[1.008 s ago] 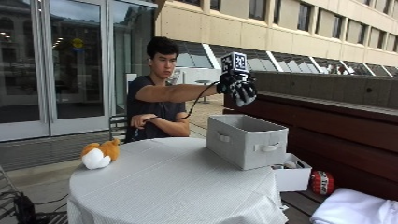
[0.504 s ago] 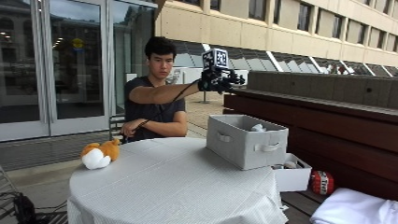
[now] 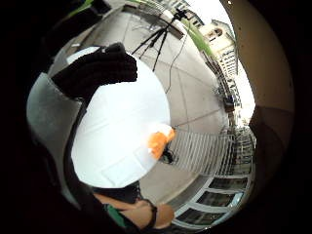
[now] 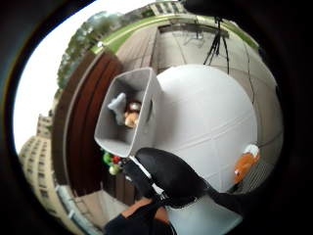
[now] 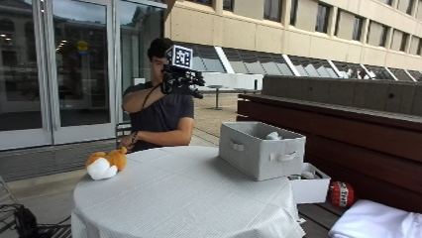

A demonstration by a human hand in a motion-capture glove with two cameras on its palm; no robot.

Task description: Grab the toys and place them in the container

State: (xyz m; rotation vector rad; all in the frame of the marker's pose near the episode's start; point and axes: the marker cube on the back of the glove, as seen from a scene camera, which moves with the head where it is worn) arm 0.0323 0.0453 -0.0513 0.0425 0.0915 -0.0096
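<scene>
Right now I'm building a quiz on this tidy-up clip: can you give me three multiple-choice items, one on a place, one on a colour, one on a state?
1. Where is the orange and white plush toy?
A. in the container
B. on the round table, near its edge
C. on the ground

2. What colour is the fabric container?
A. grey
B. red
C. blue

3. What is the gloved right hand doing?
A. holding the plush toy
B. pressing on the table
C. raised in front of the person, holding nothing

Answers: 1 B, it lies on the tablecloth, apart from the container; 2 A, its walls and handles are grey; 3 C, it is up at face height with no toy in it.
</scene>
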